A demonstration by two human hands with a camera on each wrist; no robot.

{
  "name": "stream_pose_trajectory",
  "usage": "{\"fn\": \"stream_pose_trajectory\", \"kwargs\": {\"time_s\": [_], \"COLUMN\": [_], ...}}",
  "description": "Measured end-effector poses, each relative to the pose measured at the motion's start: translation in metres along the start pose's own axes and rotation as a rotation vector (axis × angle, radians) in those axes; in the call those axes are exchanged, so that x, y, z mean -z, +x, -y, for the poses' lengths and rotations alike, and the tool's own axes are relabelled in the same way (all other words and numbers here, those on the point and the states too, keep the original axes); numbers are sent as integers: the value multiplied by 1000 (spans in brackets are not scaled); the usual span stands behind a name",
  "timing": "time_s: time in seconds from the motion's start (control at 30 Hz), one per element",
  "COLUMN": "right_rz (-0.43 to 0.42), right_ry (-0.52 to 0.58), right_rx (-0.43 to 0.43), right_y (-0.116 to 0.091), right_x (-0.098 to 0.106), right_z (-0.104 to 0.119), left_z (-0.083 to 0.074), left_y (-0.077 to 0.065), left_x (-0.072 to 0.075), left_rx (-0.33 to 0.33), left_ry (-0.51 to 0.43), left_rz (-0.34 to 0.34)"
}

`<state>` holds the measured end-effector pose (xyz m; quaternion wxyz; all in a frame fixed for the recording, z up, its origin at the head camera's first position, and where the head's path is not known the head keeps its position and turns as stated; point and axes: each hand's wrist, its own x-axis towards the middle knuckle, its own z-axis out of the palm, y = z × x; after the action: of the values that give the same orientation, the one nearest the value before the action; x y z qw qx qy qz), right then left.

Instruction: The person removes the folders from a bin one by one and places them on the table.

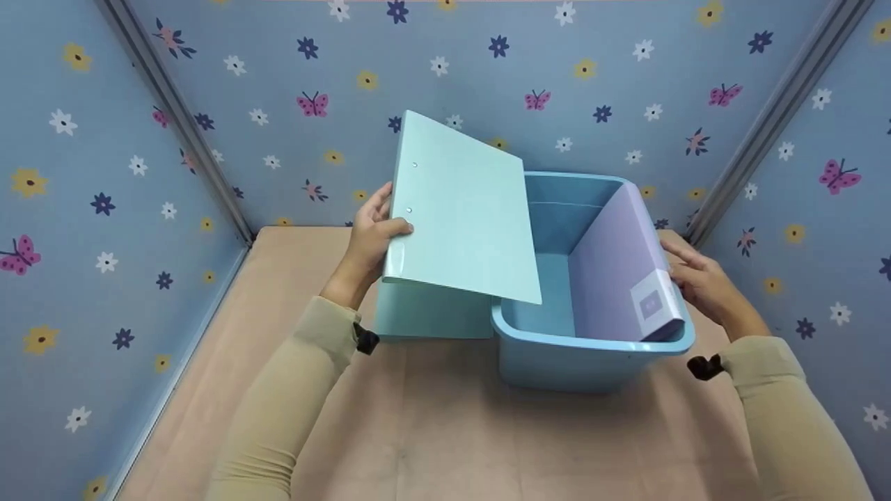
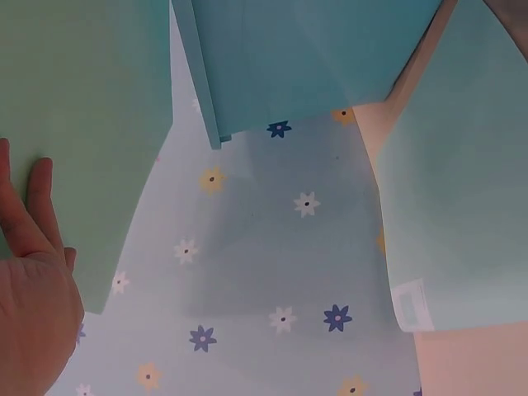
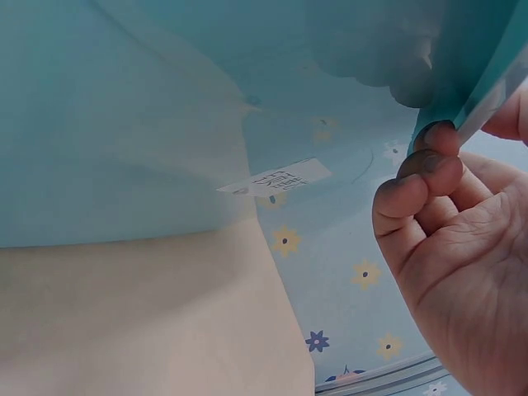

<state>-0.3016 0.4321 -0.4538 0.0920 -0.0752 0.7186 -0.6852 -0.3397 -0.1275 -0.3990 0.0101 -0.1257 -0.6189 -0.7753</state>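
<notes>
Gripping one mint-green folder [image 1: 463,216] by its left edge: a person's left hand [image 1: 369,243], thumb pressed to the front near two small metal rivets [image 1: 409,209], the other fingers behind it, a little spread against its back. Folder held up and tilted, its lower right corner overlapping, from where I stand, the near left rim of the bin; contact there cannot be told.

One mint-green panel [image 1: 431,320], beneath the folder and left of the bin; whether the two are joined, I cannot tell.

One light-blue plastic bin [image 1: 564,369], on a pinkish-beige table surface [image 1: 445,438]. Contents: one lilac binder [image 1: 605,257], upright along the right wall, white label [image 1: 654,306] with a purple square at its near lower corner.

One right hand [image 1: 703,285], outside the bin's right side, fingertips bunched together and curled at the rim, thumb partly hidden.

Two beige sleeves [image 1: 278,396], one per arm. Surrounding: blue walls [image 1: 445,42] patterned with flowers and butterflies.
</notes>
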Motion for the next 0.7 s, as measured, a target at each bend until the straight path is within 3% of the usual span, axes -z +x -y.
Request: {"fn": "stream_pose_trajectory", "kwargs": {"time_s": [0.4,0.7], "right_rz": [-7,-8], "right_ry": [-12,13], "right_rx": [-12,-3], "right_y": [1,0], "right_x": [0,1], "right_z": [0,-2], "left_z": [-13,-17], "left_y": [-5,-9], "left_x": [22,37], "left_rx": [-14,-18], "left_ry": [-41,-15], "left_rz": [-27,-42]}}
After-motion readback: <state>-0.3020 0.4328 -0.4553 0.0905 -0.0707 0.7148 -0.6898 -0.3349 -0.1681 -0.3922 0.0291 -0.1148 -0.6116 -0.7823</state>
